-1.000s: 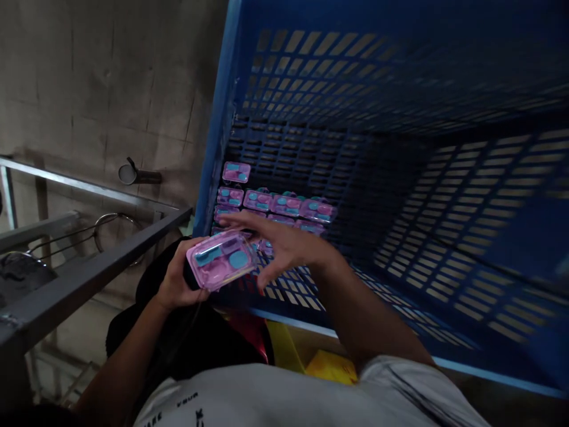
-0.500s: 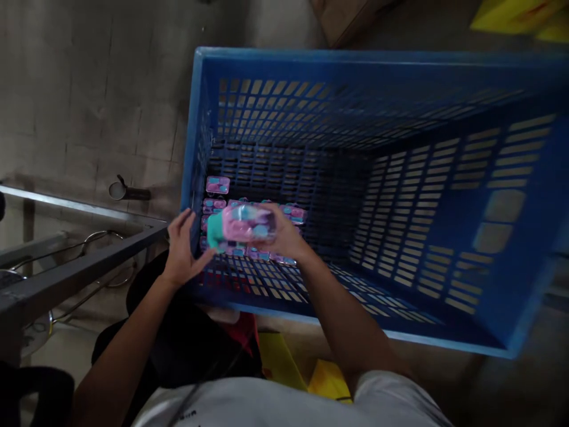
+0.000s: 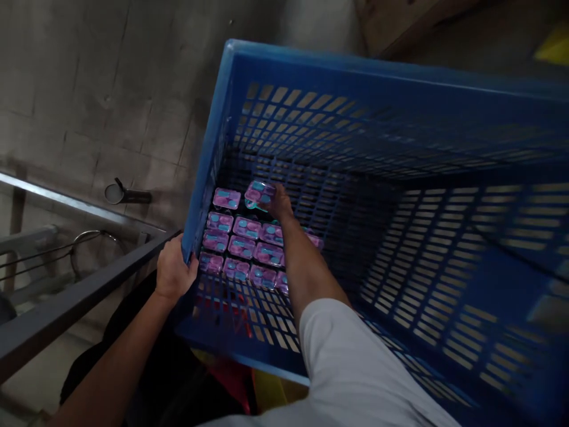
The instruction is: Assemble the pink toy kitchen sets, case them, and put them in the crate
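Observation:
My right hand reaches deep into a blue plastic crate, its fingers closed on the right end of a small clear-topped pack with pink, purple and light-blue contents. What the contents are is too small to tell. Left of the held pack lies a similar pack. Several more packs sit in rows on the crate floor towards me, some partly hidden by my forearm. My left hand is closed over the rim of the crate's left wall, thumb on the inner side.
A grey metal frame runs along the left, close to my left arm. On the tiled floor stands a short metal tube piece. Beyond the crate is a brown box, with a yellow thing at the far right.
My right hand has carried the pack down into the crate, beside the single pack in the far row. My left hand, spread near the pack before, has closed on the rim. The view has shifted.

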